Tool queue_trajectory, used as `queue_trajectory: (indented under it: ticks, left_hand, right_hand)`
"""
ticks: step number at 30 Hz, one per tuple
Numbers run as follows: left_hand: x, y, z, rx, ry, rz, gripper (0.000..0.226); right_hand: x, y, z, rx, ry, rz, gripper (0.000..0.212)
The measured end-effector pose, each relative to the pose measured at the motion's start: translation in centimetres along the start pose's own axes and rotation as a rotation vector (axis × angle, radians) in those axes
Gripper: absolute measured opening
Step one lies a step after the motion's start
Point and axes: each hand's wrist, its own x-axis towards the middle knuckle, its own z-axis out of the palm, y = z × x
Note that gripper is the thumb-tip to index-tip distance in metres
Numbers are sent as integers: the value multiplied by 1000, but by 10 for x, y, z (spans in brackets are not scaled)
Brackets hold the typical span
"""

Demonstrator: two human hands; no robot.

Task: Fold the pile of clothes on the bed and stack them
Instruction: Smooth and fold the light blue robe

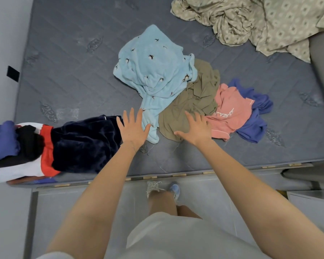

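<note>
A loose pile lies mid-bed: a light blue fleece garment (153, 71) with small bird prints, an olive green garment (193, 101), a pink top (232, 113) and a blue-violet garment (256, 116). At the left edge sits a stack of folded clothes: a dark navy velvet piece (82, 144) over a white, red and black garment (36, 165), with a blue one (2, 141) beside it. My left hand (132, 128) hovers flat, fingers spread, between the navy piece and the blue fleece. My right hand (196, 128) is spread over the olive garment's near edge. Neither holds anything.
The grey quilted mattress (73, 62) has bare room at the back left and front right. A crumpled patterned beige sheet (260, 23) fills the far right corner. The bed's front edge (176, 174) runs across; my feet stand on grey floor below.
</note>
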Motion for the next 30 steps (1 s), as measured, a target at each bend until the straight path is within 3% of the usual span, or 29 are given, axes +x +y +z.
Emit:
queue_trajectory:
  ticks: [13, 21, 27, 30]
  left_hand:
    - [128, -23, 1, -202, -9, 11, 72]
    - [234, -33, 40, -313, -31, 56, 75]
    - [298, -19, 96, -641, 6, -28, 74]
    - [331, -8, 116, -997, -24, -91, 80]
  right_hand:
    - [126, -19, -16, 56, 0, 29, 97]
    - [226, -35, 3, 147, 9, 78, 95]
    - [294, -34, 51, 243, 30, 96, 97]
    - [324, -35, 76, 344, 53, 123, 95]
